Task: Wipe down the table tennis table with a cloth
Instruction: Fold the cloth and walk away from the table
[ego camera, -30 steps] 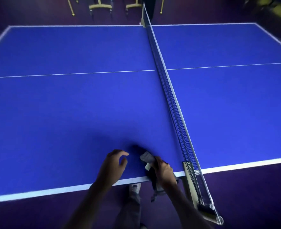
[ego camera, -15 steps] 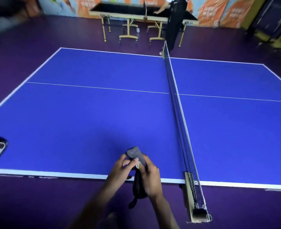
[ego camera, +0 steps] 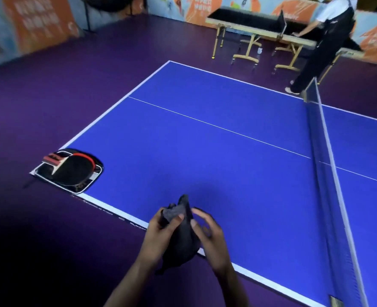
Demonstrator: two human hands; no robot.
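Observation:
The blue table tennis table point(ego camera: 216, 156) spreads ahead of me, its net point(ego camera: 325, 173) running along the right. A dark grey cloth point(ego camera: 178, 231) hangs bunched between my two hands above the table's near edge. My left hand point(ego camera: 161, 229) grips the cloth's upper part with thumb and fingers. My right hand point(ego camera: 209, 233) holds the cloth from the right side, fingers curled against it. The cloth's lower end dangles below the table edge.
A black and red paddle point(ego camera: 72, 171) lies on a case at the table's near left corner. Another person point(ego camera: 322, 43) stands beyond the far edge by a second table point(ego camera: 260, 25). Purple floor surrounds everything.
My view has swung left, bringing the paddle corner into sight. The cloth was lifted off the table edge, and both hands now hold it bunched upright between them.

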